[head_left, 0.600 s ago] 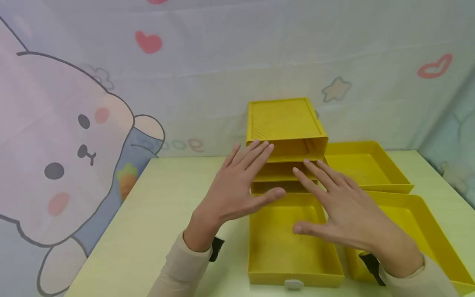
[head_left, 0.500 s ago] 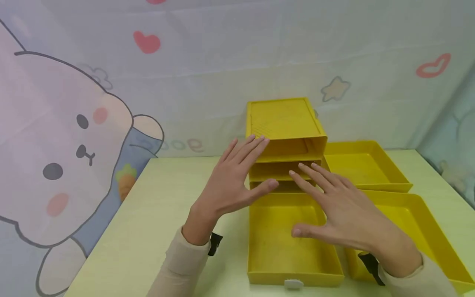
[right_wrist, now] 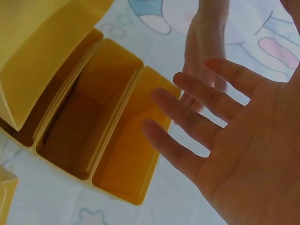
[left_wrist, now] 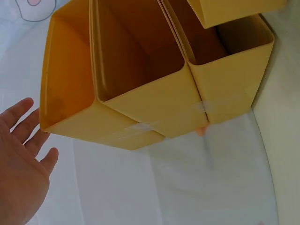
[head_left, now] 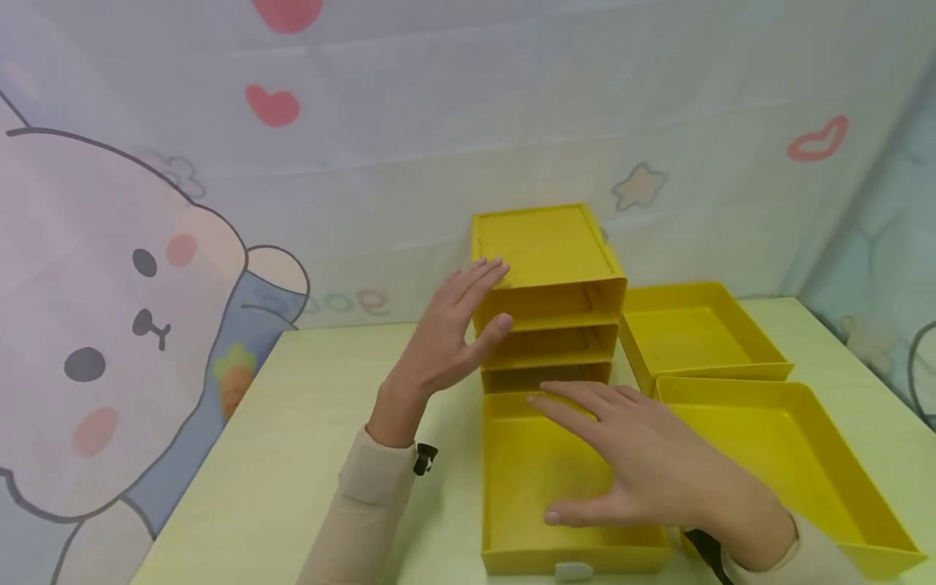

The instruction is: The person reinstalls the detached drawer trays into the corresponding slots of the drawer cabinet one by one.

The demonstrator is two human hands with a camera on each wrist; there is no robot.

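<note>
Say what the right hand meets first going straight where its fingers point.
Probably the yellow, boxy, plastic-looking, open-fronted stack, ahead of the right hand; the gap's depth is unclear.

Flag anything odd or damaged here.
The right-hand front tray and rear tray sit outside the yellow cabinet, whose upper slots stand open; tape-like strips on its side look makeshift. No spill or damage shows.

Yel. unit (head_left: 544, 244): upright, 3 open-front slots (head_left: 552, 348) stacked, clear tape (left_wrist: 140, 126) on side seams. Yel. drawer (head_left: 522, 483) w/ white tab (head_left: 574, 571), flat just in front of btm slot; can't tell if partly in. Far tray (head_left: 687, 329) & near tray (head_left: 768, 439), also yel., flat to R.
</note>
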